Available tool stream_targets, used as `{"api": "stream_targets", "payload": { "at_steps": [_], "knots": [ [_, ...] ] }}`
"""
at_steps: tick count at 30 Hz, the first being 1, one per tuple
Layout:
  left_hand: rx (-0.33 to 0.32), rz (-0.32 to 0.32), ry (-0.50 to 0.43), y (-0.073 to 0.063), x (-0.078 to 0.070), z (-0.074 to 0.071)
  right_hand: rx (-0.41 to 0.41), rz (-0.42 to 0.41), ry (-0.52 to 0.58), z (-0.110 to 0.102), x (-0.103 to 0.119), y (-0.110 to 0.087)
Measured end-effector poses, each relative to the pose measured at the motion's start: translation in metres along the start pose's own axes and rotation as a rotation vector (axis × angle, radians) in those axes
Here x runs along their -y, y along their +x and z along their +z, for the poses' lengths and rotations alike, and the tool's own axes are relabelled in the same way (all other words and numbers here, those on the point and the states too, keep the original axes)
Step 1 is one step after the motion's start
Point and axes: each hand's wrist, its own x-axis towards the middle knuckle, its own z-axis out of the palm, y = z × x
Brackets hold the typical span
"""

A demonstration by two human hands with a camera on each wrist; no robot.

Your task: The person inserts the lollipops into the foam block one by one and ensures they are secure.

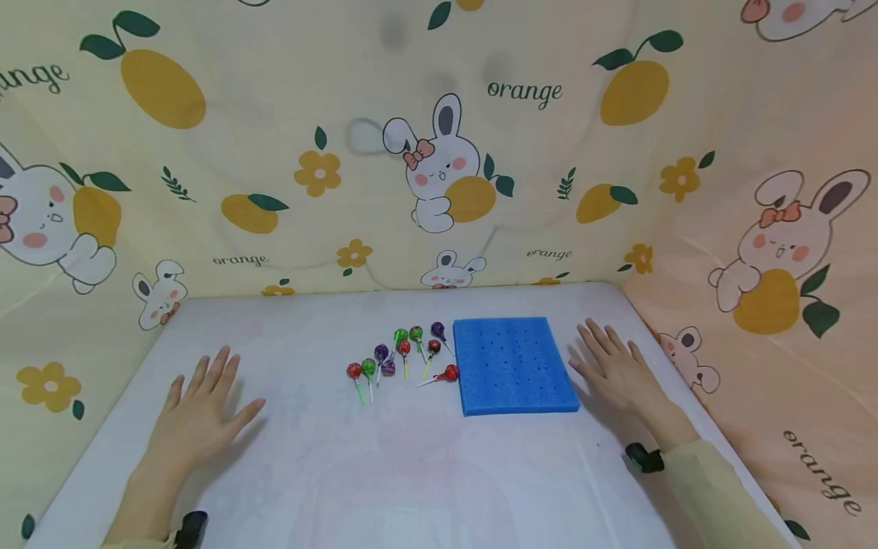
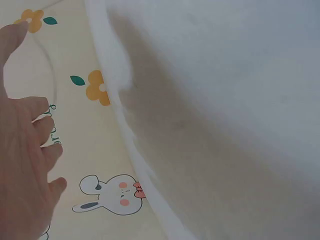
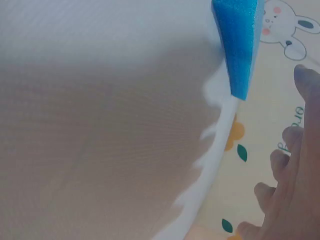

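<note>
My left hand (image 1: 199,419) is spread over the left side of the white table, holding nothing. The right hand (image 1: 620,374), its fingers also spread, is just right of a blue foam block (image 1: 517,366) with rows of small holes in its top. Left of the block lie several wrapped lollipops, among them a red one (image 1: 354,370), a green one (image 1: 368,367) and a purple one (image 1: 437,329). One red lollipop (image 1: 450,373) lies against the block's left edge. In the right wrist view, a side of the foam block (image 3: 240,50) shows beyond the thumb.
The white table (image 1: 384,473) meets a cloth backdrop (image 1: 315,99) printed with rabbits and oranges at its back and sides. Dark wrist devices, one at the left wrist (image 1: 191,529) and one at the right wrist (image 1: 643,457), sit near the sleeve cuffs.
</note>
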Motion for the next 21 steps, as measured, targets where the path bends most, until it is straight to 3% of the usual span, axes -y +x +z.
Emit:
{"api": "stream_targets", "payload": {
  "at_steps": [5, 13, 18, 21],
  "knots": [
    [-0.081, 0.068, -0.023, 0.006, -0.003, 0.0, 0.006, -0.049, 0.027, 0.001, 0.001, 0.0],
    [-0.186, 0.184, -0.042, 0.019, -0.021, 0.006, 0.005, -0.096, -0.008, 0.009, 0.006, -0.003],
    [-0.217, 0.254, -0.117, 0.025, -0.034, 0.013, 0.022, -0.11, -0.034, 0.011, 0.01, -0.007],
    [-0.193, 0.266, -0.196, 0.03, -0.04, 0.018, 0.048, -0.11, -0.048, 0.011, 0.012, -0.009]
  ]
}}
